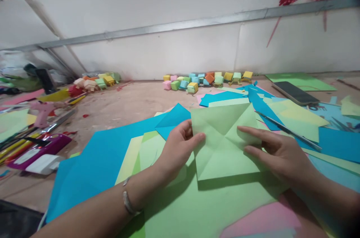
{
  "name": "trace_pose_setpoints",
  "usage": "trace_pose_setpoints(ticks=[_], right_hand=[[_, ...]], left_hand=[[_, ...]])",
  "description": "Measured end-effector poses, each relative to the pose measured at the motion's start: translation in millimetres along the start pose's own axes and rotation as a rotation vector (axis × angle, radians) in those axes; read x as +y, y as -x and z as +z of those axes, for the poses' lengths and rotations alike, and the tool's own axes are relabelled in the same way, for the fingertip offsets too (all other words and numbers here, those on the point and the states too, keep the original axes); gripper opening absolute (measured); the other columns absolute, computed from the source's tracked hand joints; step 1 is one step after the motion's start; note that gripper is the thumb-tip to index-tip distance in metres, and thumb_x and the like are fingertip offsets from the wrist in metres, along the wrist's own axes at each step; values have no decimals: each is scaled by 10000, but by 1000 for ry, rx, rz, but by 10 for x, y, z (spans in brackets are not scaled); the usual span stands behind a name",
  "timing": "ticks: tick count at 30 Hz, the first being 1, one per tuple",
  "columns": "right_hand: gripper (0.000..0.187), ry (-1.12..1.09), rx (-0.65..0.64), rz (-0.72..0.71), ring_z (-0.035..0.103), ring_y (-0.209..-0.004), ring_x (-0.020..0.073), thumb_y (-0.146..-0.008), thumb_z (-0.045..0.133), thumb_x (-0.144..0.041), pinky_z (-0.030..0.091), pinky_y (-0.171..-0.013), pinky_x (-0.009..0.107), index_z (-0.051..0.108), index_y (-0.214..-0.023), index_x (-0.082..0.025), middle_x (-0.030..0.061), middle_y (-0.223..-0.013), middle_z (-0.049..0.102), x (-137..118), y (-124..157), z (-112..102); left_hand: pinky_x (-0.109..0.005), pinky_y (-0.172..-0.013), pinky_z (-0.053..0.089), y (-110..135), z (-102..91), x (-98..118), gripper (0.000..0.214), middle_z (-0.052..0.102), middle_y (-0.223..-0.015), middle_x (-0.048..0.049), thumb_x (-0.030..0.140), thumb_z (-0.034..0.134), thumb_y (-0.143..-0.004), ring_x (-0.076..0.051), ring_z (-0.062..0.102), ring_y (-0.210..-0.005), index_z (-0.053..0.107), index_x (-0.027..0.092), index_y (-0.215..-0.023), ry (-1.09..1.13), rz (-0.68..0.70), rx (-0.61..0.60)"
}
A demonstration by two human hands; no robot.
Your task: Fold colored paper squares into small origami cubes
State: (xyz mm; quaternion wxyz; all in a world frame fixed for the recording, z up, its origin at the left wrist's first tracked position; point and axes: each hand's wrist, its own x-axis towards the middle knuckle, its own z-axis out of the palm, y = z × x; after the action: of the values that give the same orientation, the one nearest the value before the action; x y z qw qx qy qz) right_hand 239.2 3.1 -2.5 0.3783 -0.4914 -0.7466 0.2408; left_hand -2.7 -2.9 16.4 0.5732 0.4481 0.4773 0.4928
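A light green paper square with folded corners lies on a pile of coloured sheets in front of me. My left hand pinches its left edge, thumb on top and fingers curled underneath. My right hand rests on the right side, index finger stretched flat along a folded flap, pressing it down. A silver bracelet sits on my left wrist.
Blue sheets and green sheets cover the table. A row of small folded paper cubes stands by the wall. A phone lies at the right, a long metal ruler beside it. Pens and a stapler lie at the left.
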Motion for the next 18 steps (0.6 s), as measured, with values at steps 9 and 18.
trace_pose_setpoints(ticks=[9,18], right_hand=[[380,-153,107,74,720,-846,252,-753,721,-370,594,-733,348,745,-1120,-277,28,-920,775,22,19,59],[443,-264,201,238,688,-669,224,-670,774,-367,562,-543,316,755,-1097,-251,21,-766,755,-38,-7,60]], left_hand=[[-274,-579,537,-25,-3,-11,668,658,-706,18,299,814,-681,-162,630,-628,450,173,-1228,26,124,135],[-198,-601,473,-32,-36,-74,516,600,-667,64,190,738,-745,-87,524,-610,651,326,-1236,-119,408,168]])
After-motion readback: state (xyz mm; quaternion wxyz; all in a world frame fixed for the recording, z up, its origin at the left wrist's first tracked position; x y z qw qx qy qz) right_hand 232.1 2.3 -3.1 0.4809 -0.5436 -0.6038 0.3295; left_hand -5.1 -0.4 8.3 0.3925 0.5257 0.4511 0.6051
